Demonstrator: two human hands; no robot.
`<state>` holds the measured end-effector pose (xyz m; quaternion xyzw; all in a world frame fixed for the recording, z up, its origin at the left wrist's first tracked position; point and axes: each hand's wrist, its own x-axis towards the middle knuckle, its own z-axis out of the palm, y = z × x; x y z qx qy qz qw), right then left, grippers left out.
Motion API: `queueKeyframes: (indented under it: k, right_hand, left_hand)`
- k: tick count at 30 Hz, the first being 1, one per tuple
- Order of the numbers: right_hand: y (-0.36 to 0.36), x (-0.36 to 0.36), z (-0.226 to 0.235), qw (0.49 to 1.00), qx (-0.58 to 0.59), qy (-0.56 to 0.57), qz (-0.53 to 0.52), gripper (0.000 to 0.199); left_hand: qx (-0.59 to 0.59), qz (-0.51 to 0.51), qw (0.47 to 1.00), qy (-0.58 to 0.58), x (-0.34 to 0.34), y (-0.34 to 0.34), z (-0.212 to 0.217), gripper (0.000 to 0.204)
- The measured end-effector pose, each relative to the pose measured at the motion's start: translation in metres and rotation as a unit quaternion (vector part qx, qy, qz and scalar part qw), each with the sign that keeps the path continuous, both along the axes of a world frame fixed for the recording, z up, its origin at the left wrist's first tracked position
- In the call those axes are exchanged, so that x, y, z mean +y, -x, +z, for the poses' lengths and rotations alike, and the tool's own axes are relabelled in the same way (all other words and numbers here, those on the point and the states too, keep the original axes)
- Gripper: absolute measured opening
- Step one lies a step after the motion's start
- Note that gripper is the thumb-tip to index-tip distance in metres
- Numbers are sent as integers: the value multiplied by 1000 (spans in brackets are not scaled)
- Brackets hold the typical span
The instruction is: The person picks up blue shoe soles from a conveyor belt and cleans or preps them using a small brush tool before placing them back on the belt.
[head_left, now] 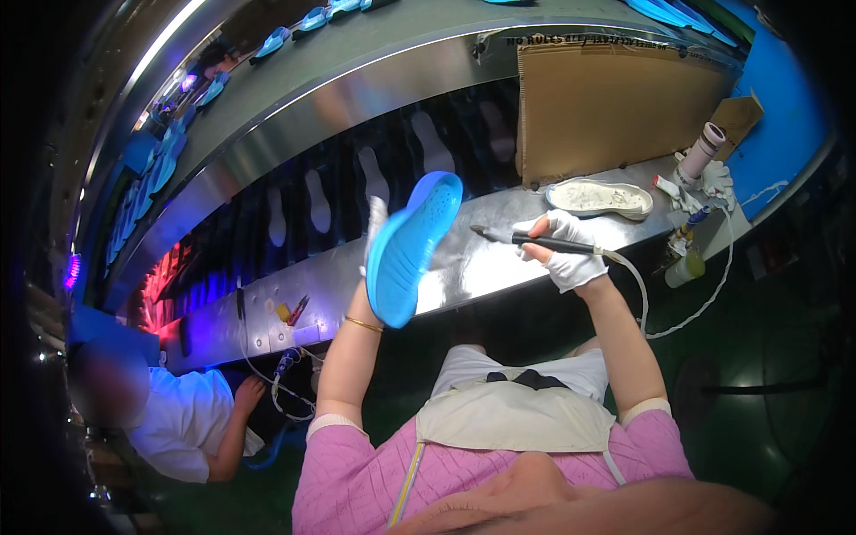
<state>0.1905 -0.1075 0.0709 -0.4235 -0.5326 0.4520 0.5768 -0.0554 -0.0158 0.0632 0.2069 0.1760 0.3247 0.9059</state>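
Note:
My left hand [375,223], in a white glove, holds up a blue shoe sole [403,259] above the front edge of the metal bench [499,211]. Most of its fingers are hidden behind the sole, which stands tilted with its inner face showing. In my right hand [573,260], gloved with bare fingertips, is a brush [557,243] with a black handle, pinched between the fingers. Its dark pointed tip faces the sole without touching it. From the brush's back end a pale hose [635,272] curls down beside my forearm.
A white sole with a pale, patchy inside [599,198] lies right on the bench, before a cardboard sheet [615,116]. Pink cup [702,153] and bottle [685,269] stand farther right. Blue soles [314,20] line the raised belt [419,40]. A co-worker [192,410] sits left.

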Motion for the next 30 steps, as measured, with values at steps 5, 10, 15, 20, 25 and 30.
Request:
queueKeyframes:
  k: [5,10,15,20,25,30]
  right_hand:
    - [14,6,-28,999,7,-14,-48,18]
    - [30,18,-13,988,-19,-105,-111,17]
    - [40,-14,-2,992,-91,-82,9,20]
    - [41,-12,-7,997,-59,-54,-23,20]
    - [48,-33,5,995,-78,14,63,20]
    - [51,-31,8,947,-269,-175,-5,19]
  left_hand:
    - [-46,25,998,-17,-36,-23,-34,63]
    - [-34,56,995,-72,-63,-57,-30,59]
    - [-32,120,991,-43,-64,-60,-36,64]
    - [-48,95,994,-32,-56,-57,-40,67]
    - [-9,161,986,-35,-47,-52,-51,72]
    - [-22,166,985,-46,-38,-47,-49,71]
